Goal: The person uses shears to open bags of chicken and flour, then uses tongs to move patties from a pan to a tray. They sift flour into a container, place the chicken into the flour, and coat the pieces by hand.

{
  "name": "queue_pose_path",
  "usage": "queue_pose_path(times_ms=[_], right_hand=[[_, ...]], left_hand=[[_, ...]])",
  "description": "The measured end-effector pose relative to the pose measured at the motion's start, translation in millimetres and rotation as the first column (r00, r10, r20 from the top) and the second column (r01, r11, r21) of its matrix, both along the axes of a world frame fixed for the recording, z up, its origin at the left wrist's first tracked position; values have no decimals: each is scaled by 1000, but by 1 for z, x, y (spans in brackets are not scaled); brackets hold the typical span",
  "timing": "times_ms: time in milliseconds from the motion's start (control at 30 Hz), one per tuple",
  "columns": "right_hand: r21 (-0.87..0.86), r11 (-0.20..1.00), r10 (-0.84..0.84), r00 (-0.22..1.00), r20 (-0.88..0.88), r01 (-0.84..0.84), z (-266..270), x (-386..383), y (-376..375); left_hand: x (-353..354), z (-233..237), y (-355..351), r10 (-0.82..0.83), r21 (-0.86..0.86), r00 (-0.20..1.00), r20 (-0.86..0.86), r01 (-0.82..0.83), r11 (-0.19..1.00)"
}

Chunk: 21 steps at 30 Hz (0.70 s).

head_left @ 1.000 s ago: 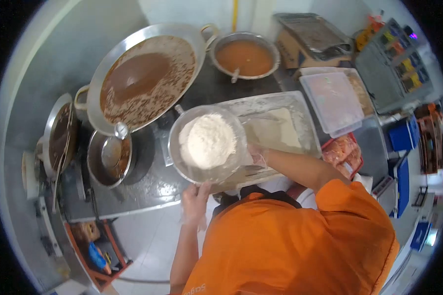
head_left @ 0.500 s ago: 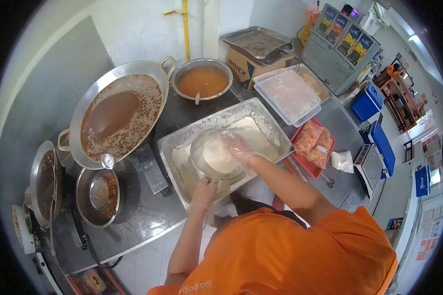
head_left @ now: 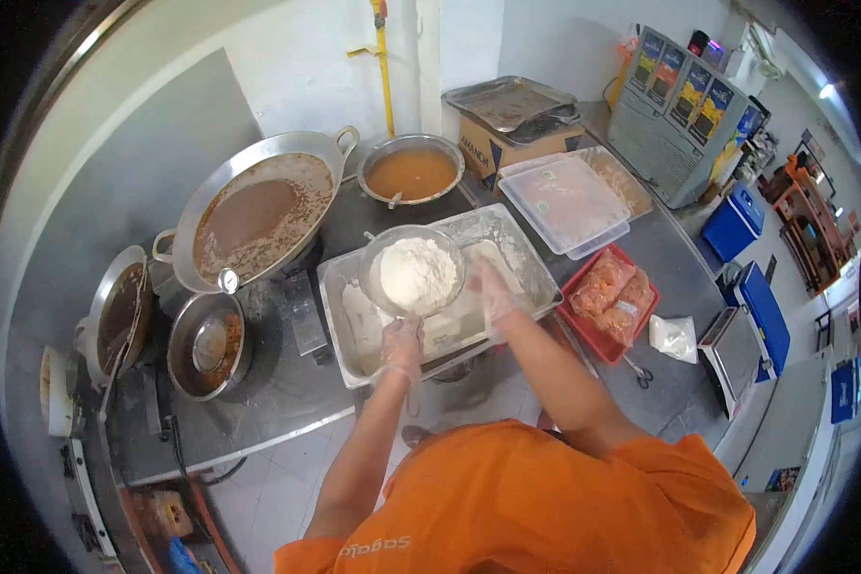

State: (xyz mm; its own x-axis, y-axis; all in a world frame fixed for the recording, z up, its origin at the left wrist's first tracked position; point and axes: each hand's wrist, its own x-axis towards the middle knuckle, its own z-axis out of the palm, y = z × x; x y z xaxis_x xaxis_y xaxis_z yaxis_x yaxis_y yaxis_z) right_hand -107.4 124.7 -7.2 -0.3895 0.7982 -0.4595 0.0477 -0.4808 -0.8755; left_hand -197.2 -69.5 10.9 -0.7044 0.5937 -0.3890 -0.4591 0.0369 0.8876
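Observation:
A round sieve (head_left: 370,277) filled with white flour (head_left: 418,275) is over the left part of a metal tray (head_left: 552,298). My left hand (head_left: 402,350), in a clear glove, is closed on the sieve's handle at its near side. My right hand (head_left: 493,292), also gloved, is just right of the sieve, over the flour in the tray; its fingers are blurred, so their pose and anything in them cannot be made out.
Large oil pans (head_left: 193,258) stand at the left, with a bowl of orange liquid (head_left: 411,174) behind the tray. On the right are a red basket of bagged meat (head_left: 603,352), plastic lids (head_left: 562,196), scissors (head_left: 643,375) and a scale (head_left: 737,352).
The sieve is now level and heaped with flour, lifted away from the tray's middle. My right hand has moved off the sieve to its right side. The whole view has shifted slightly.

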Motion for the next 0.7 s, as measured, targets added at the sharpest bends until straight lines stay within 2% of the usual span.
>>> queue_pose_path(times_ms=[33, 67, 133, 167, 200, 233, 267, 300, 333, 367, 400, 433, 467, 500, 533, 567, 600, 633, 700], right_hand=[[-23, 997, 73, 996, -54, -75, 19, 2, -27], [-43, 988, 145, 984, -108, -151, 39, 5, -56], [-402, 858, 175, 917, -359, -321, 26, -1, -87], [-412, 836, 216, 908, -359, -362, 19, -4, -91], [-299, 921, 198, 961, -193, -250, 14, -7, -89], [-157, 977, 143, 989, -32, -147, 8, -7, -89], [-173, 970, 165, 986, -36, -169, 9, -2, -88], [88, 985, 144, 986, 83, -151, 12, 2, -83], [346, 926, 86, 978, 190, -149, 17, 3, -79], [335, 929, 97, 977, 188, -157, 11, -4, -73], [88, 995, 47, 998, -48, -43, 6, -13, -66], [-183, 983, -69, 964, -257, 22, 6, -16, -65], [-182, 983, -69, 964, -258, 22, 5, -12, -64], [-116, 993, -49, 983, -178, 28, 5, -9, -62], [-45, 999, -35, 995, -96, 31, 7, -5, -59], [-32, 999, -39, 995, -95, 36, 2, -2, -53], [82, 996, 57, 991, -119, -47, -5, 4, -48], [193, 973, 149, 981, -128, -122, -11, 10, -43], [196, 973, 135, 989, -54, -122, 6, 23, -40]], left_hand=[[11, 1, 9, 24, 2, 1000, -6, -24, 1000], [22, 4, 18, 36, -18, 970, -241, -42, 999], [42, -10, 33, 86, -38, 778, -622, -140, 989], [47, -11, 35, 108, -38, 711, -695, -187, 982], [51, -12, 36, 128, -36, 636, -761, -238, 971], [57, 6, 30, 61, -118, 737, -673, -188, 975], [60, 14, 26, -10, -189, 822, -570, -119, 975], [61, 12, 28, -5, -201, 818, -575, -135, 970], [61, 2, 32, -27, -205, 762, -647, -139, 969], [64, -3, 33, -54, -211, 702, -710, -139, 967], [72, -9, 32, -54, -219, 704, -708, -146, 965], [81, -14, 31, -78, -212, 663, -744, -125, 969], [86, -17, 30, -99, -201, 616, -781, -99, 975], [86, -20, 26, -176, -270, 541, -823, -99, 958], [88, -19, 23, -169, -258, 538, -826, -95, 961], [91, -15, 19, -242, -333, 532, -812, -81, 939], [95, -13, 13, -318, -409, 524, -790, -64, 910], [95, -10, 1, -320, -403, 524, -789, -49, 914], [79, -7, -36, -247, -337, 661, -708, -9, 941]])
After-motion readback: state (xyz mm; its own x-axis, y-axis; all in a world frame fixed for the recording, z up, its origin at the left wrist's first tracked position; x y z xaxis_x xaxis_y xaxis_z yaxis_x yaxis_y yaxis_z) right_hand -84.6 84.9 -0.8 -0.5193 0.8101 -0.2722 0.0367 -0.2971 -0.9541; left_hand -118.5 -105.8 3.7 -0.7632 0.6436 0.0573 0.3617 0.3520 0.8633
